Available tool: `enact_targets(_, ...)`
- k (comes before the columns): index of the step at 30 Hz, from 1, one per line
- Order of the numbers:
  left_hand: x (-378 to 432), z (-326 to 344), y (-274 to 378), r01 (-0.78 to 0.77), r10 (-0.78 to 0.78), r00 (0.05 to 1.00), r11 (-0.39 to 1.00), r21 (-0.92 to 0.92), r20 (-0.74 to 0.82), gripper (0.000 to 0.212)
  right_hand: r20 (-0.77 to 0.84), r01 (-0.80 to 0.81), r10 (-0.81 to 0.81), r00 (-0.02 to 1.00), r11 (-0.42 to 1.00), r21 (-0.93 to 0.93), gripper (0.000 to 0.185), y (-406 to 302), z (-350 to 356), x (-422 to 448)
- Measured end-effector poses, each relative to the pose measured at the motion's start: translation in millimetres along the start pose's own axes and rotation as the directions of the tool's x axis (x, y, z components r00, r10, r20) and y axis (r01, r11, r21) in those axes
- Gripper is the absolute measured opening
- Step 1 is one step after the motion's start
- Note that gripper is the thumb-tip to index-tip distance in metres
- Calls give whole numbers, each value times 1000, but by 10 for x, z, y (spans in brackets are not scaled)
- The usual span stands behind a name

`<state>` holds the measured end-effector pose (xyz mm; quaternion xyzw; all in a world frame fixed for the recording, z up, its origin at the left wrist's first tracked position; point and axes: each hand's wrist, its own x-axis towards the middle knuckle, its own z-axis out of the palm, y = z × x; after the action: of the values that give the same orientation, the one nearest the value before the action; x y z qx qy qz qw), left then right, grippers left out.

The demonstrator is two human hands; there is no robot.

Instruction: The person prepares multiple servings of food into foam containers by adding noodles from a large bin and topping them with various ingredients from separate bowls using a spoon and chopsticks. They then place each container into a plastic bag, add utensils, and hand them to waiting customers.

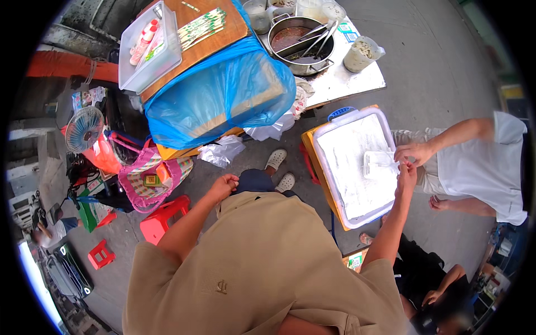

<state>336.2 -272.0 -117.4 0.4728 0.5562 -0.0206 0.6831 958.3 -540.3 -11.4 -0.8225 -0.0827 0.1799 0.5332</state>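
Note:
My right hand (406, 180) reaches over a shallow plastic tray (320, 144) with a pale rim and a whitish surface. Its fingertips meet the hand (416, 154) of a person in a white shirt. Whether anything small passes between them is hidden by the fingers. A clear plastic container (372, 164) lies on the tray just left of both hands, with thin clear film at its right side. Close to my waist, my left hand (224, 187) hangs with its fingers curled and nothing visible in them.
A divided metal pot (301, 67) with broth and tongs stands on a white table (331, 90). Blue plastic sheeting (217, 92) wraps a stand bearing a plastic bin (130, 77) and chopsticks (203, 27). A red stool (163, 220) and woven basket (142, 190) are left; another person (435, 276) sits lower right.

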Motion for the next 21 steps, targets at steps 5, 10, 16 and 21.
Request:
enact_targets(5, -768, -287, -1144, 136, -148, 962, 989, -65, -229, 15, -30, 160, -177, 984, 940, -300, 22, 173, 60, 183)
enact_targets(10, -1287, -777, -2288, 382, -461, 838, 878, -289, -293, 16, 98, 296, -281, 955, 930, -219, 26, 482, -142, 332)
enact_targets(16, -1836, -1429, -3081, 405, -608, 703, 768, -496, -367, 17, 203, 479, -504, 840, 511, -713, 39, -673, 1022, -645)
enact_targets(21, -2177, -3539, -4061, 132, -555, 656, 751, -647, -511, 16, 362, 524, -441, 821, 834, -172, 31, -1076, 3063, -1779)
